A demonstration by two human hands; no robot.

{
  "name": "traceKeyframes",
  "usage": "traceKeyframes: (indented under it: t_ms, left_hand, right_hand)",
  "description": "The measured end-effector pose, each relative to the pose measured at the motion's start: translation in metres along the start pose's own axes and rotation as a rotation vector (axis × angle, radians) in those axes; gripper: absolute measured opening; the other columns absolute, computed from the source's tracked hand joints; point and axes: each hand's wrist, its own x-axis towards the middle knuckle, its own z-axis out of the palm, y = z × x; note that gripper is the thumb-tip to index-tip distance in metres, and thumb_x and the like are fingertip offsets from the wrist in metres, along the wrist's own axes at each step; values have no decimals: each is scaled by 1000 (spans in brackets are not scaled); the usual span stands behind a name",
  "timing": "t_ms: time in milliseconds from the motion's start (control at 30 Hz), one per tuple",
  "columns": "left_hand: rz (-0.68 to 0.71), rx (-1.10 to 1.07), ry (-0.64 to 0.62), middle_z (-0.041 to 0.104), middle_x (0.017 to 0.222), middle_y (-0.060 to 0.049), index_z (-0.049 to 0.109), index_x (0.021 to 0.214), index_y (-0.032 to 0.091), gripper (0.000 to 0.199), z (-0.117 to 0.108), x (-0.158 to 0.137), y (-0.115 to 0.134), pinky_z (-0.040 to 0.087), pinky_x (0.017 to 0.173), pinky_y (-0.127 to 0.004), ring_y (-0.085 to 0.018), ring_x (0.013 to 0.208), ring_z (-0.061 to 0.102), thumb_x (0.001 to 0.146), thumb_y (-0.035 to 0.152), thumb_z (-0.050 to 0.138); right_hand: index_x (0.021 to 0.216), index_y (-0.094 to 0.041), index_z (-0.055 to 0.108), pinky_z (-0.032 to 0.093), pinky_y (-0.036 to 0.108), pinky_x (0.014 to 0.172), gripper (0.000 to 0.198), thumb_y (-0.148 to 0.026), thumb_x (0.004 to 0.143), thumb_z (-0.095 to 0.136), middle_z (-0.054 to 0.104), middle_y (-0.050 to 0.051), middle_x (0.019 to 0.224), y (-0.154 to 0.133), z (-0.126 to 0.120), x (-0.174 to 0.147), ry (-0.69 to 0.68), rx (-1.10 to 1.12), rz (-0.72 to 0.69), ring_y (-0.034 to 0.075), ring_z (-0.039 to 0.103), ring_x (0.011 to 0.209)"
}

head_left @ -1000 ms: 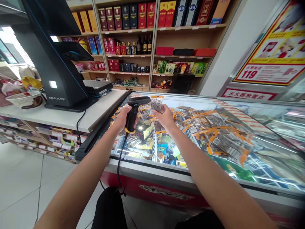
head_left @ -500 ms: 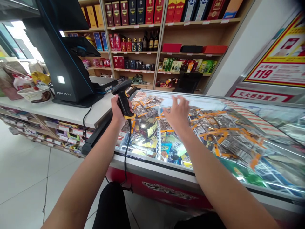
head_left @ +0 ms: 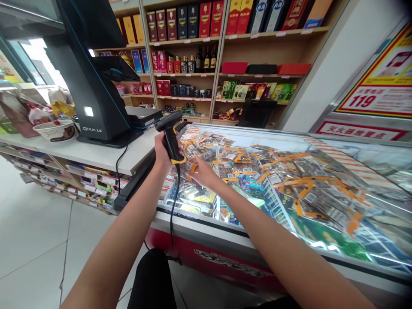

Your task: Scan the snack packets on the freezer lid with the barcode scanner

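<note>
My left hand (head_left: pixel 162 152) is wrapped round the grip of a black and yellow barcode scanner (head_left: pixel 172 143), its head tilted up over the freezer's left end. A black cord hangs down from the scanner's handle. Just right of it, my right hand (head_left: pixel 203 172) has its fingers drawn together on the orange edge of a clear snack packet (head_left: pixel 192 168); most of that packet is hidden. Many similar orange-edged packets (head_left: pixel 309 184) lie spread over the glass top of the chest freezer (head_left: pixel 206 227). Bagged goods in white wire baskets show through the glass.
To the left, a checkout terminal (head_left: pixel 99 107) and a decorated paper bowl (head_left: pixel 55 131) stand on a white counter (head_left: pixel 128 159). Shelves of boxes and bottles (head_left: pixel 206 60) line the back. A fire-safety sign (head_left: pixel 380 92) hangs at the right.
My right hand has moved left from over the middle packets to one beside the scanner, its spread fingers now closed. My left hand still holds the scanner. The view has shifted slightly.
</note>
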Motion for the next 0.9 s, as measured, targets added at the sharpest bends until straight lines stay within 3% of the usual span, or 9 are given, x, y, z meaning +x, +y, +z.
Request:
traceKeyframes:
  t_ms: [167,300,533,900]
  left_hand:
    - [-59,66,-103,60,53,-1,64,86,18,48,0,-4,-5,40,37,-22,-14,37,54,92,62,46]
    - [-192,216,-250,62,53,-4,63,83,18,49,-2,-6,-12,40,35,-26,-17,36,55,85,65,52]
    - [-356,383,-464,64,54,-4,64,91,18,51,-5,-9,-26,41,37,-28,-19,37,57,80,68,56]
    - [-410,421,-591,64,54,-5,62,79,20,53,-6,-11,-30,42,38,-28,-18,37,57,82,72,51]
  right_hand:
    - [93,-24,52,67,41,82,35,-13,80,82,57,-4,90,14,-24,4,224,567,226,16,69,78]
    - [91,-25,49,67,38,89,44,-8,73,85,52,-8,81,23,-43,9,370,829,247,13,71,79]
    - [97,-26,49,66,37,92,49,-8,66,83,62,-7,89,31,-63,15,538,885,154,12,71,81]
    - [100,-27,49,67,40,92,45,-18,69,80,62,-4,100,32,-60,15,593,810,65,13,71,85]
